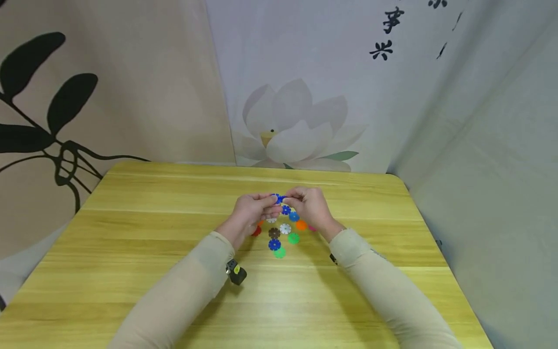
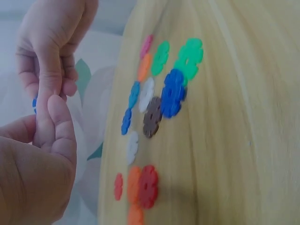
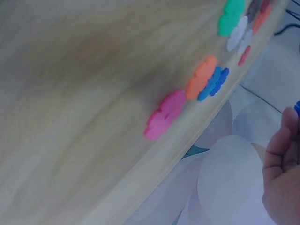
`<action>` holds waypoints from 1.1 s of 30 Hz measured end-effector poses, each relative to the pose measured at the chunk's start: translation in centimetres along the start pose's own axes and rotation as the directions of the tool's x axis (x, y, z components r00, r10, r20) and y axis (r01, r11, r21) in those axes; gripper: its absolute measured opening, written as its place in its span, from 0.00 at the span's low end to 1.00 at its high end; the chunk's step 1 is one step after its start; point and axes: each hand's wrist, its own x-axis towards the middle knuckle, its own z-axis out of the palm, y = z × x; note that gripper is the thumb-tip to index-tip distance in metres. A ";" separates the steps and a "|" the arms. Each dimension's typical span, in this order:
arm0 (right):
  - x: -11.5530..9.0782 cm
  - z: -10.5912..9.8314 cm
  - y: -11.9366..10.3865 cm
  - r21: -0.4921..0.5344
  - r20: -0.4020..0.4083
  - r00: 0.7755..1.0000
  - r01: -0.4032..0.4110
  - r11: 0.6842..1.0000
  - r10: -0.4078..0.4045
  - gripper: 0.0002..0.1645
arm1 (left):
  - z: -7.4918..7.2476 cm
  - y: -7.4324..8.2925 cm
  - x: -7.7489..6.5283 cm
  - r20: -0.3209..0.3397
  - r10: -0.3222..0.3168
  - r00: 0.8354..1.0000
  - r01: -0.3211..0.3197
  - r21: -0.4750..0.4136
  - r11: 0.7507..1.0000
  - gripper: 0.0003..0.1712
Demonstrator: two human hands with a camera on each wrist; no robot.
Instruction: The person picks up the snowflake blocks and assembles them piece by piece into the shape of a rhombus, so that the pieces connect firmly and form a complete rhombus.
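My left hand (image 1: 254, 209) pinches a blue flower-shaped plastic disc (image 1: 276, 198) between thumb and fingers above the far half of the table. Facing it, my right hand (image 1: 312, 206) pinches a second blue piece (image 1: 284, 198), edge-on and right at the first one; fingers cover much of both. In the left wrist view the hands meet, with only a sliver of blue (image 2: 34, 104) showing. Below them lie loose discs, among them dark blue (image 1: 285, 210), light blue (image 1: 294, 216), white (image 1: 285, 228) and brown (image 1: 274, 233).
More discs lie on the wooden table (image 1: 370, 300): orange (image 1: 301, 225), green (image 1: 294, 238), red (image 2: 148, 186) and pink (image 3: 165, 115). A printed curtain (image 1: 301, 131) hangs behind the table's far edge. A small black camera (image 1: 237, 272) sits at my left wrist.
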 end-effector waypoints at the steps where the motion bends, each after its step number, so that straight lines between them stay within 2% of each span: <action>1: 0.1 0.1 -0.1 0.018 -0.003 1.000 -0.015 1.000 0.015 0.05 | -0.2 0.1 -0.1 -0.002 0.008 1.000 -0.008 0.003 1.000 0.17; 8: 0.2 -0.1 -0.8 0.042 -0.015 0.998 -0.052 0.998 0.053 0.06 | -0.4 1.0 -0.5 -0.005 0.069 0.998 -0.069 0.021 0.997 0.20; 13: 0.0 -0.3 -1.0 0.037 -0.023 0.998 -0.064 0.997 0.065 0.06 | -0.2 1.0 -0.6 0.002 0.067 0.998 -0.067 0.038 0.997 0.19; 21: -0.3 -0.6 -0.9 -0.015 -0.051 0.998 0.025 1.000 -0.026 0.06 | -0.1 0.7 -0.7 0.019 0.032 0.999 -0.033 0.068 0.997 0.19; 23: -0.3 -0.6 -1.0 -0.009 -0.057 0.998 0.025 1.000 -0.025 0.06 | -0.1 0.7 -0.9 0.021 0.018 1.000 -0.019 0.060 0.998 0.19; 26: -0.4 -0.4 -1.1 0.076 -0.050 0.997 -0.048 0.996 0.052 0.05 | 0.0 0.8 -1.0 0.019 0.013 1.000 -0.014 0.039 0.999 0.21; 29: -0.5 -0.2 -1.2 0.159 -0.028 0.989 -0.137 0.978 0.143 0.04 | 0.2 0.8 -1.0 0.012 0.013 1.000 -0.013 0.024 1.000 0.20; 31: -0.5 0.0 -1.1 0.118 -0.022 0.991 -0.131 0.984 0.135 0.04 | 0.3 0.7 -1.0 0.005 0.019 1.000 -0.020 0.028 0.999 0.19; 33: -0.3 0.1 -1.1 0.033 -0.029 0.996 -0.081 0.996 0.082 0.04 | 0.4 0.7 -1.0 -0.004 0.039 0.999 -0.039 0.035 0.999 0.18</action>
